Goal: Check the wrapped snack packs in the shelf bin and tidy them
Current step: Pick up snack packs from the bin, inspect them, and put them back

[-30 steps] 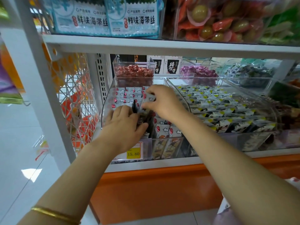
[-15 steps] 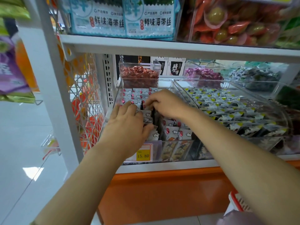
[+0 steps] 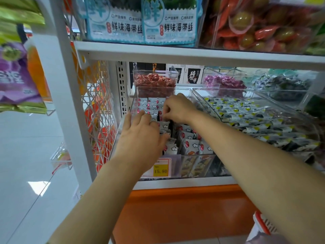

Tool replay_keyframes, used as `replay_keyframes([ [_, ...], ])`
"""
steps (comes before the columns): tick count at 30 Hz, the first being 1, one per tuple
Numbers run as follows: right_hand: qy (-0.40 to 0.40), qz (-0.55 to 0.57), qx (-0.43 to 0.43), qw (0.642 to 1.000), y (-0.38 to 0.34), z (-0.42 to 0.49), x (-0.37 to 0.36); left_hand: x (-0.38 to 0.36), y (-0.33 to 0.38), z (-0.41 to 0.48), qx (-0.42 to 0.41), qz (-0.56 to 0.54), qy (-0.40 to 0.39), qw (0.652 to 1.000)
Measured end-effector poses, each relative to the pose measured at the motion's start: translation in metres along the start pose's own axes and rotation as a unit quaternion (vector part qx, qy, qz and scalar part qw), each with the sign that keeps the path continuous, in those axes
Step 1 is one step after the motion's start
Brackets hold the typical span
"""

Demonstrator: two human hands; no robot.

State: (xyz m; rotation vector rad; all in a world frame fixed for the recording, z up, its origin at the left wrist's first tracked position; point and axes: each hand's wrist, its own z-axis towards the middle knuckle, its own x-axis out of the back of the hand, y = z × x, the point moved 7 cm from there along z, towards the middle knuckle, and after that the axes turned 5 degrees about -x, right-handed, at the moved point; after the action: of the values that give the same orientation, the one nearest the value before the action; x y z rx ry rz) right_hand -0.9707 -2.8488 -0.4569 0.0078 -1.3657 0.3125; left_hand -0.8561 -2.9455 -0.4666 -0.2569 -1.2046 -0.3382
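Bin [image 3: 186, 89]: clear plastic, on the lower shelf at centre; holds packs [image 3: 191, 143], white wrap with red dot, standing in rows from front to back.
Left hand [image 3: 140, 138]: at the bin's 8 o'clock; fingers straight and together, laid flat on the left rows, thumb spread toward 3 o'clock and touching packs; grasps nothing.
Right hand [image 3: 179, 108]: at the bin's 12 o'clock; fingers curled down, pinching the top of one pack [image 3: 165, 125] in the middle row; the grip itself is partly hidden.
Price tag [image 3: 162, 168]: yellow, on the bin's front wall at 6 o'clock.
Tub [image 3: 154, 81]: red sweets, just behind the bin.
Second bin [image 3: 198, 95]: touching at 3 o'clock; yellow-marked packs.
Kelp bags [image 3: 142, 22]: upper shelf, 12 o'clock.
Mesh panel [image 3: 99, 111]: 9 o'clock.
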Motion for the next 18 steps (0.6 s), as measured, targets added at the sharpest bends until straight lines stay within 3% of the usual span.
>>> replay_keyframes([
  [4, 0.02, 0.154, 0.006, 0.988, 0.002, -0.014, 0.026, 0.005, -0.002, -0.001, 0.0, -0.02, 0.029, 0.999],
  [8, 0.163, 0.282, -0.038, 0.945, 0.02, -0.05, 0.063, 0.011, -0.005, -0.003, 0.004, -0.039, 0.071, 0.997],
  [11, 0.215, 0.42, -0.094, 0.877, 0.043, -0.082, 0.063, 0.018, -0.005, -0.007, 0.033, -0.098, 0.109, 0.989],
  [18, 0.189, 0.665, -0.146, 0.707, 0.065, -0.15, 0.042, 0.016, 0.001, -0.008, 0.089, -0.354, 0.091, 0.927],
])
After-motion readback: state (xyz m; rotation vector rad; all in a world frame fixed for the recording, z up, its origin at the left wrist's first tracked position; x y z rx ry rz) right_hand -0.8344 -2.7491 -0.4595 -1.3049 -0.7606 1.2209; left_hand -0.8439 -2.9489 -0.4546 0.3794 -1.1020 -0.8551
